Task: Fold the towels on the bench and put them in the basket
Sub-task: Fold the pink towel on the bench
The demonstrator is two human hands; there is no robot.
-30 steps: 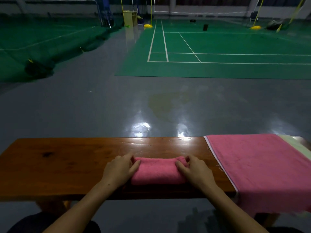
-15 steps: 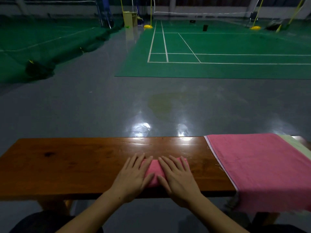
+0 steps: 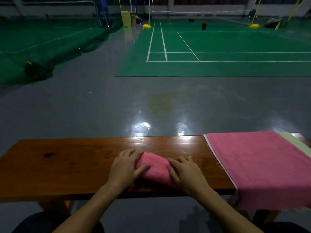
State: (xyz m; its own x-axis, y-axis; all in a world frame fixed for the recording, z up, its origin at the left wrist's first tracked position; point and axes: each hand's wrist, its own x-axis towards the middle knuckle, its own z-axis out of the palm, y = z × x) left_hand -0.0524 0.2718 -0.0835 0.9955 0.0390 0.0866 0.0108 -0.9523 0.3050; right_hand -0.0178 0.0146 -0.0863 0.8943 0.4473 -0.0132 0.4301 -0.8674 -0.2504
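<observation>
**Two hands on one folded pink towel, wooden desk**

Counted: 2 hands, 3 towels, 1 desk. Folded pink towel [image 3: 154, 167] was a small thick bundle, fuzzy terry, lying near the desk's front edge at mid-length, skewed diagonally. Left hand [image 3: 125, 167] gripped its left end, thumb laid on top, fingers curled over the far corner. Right hand [image 3: 186, 174] gripped the right end, fingers bent over the fabric. Flat pink towel [image 3: 262, 165] was spread over the desk's right part, same terry, thin white hem on its left edge, front hanging off the desk. Pale green towel [image 3: 296, 143] peeked out underneath it at far right. Desk [image 3: 67, 162] was a long glossy brown wood plank, dark knot at left
</observation>
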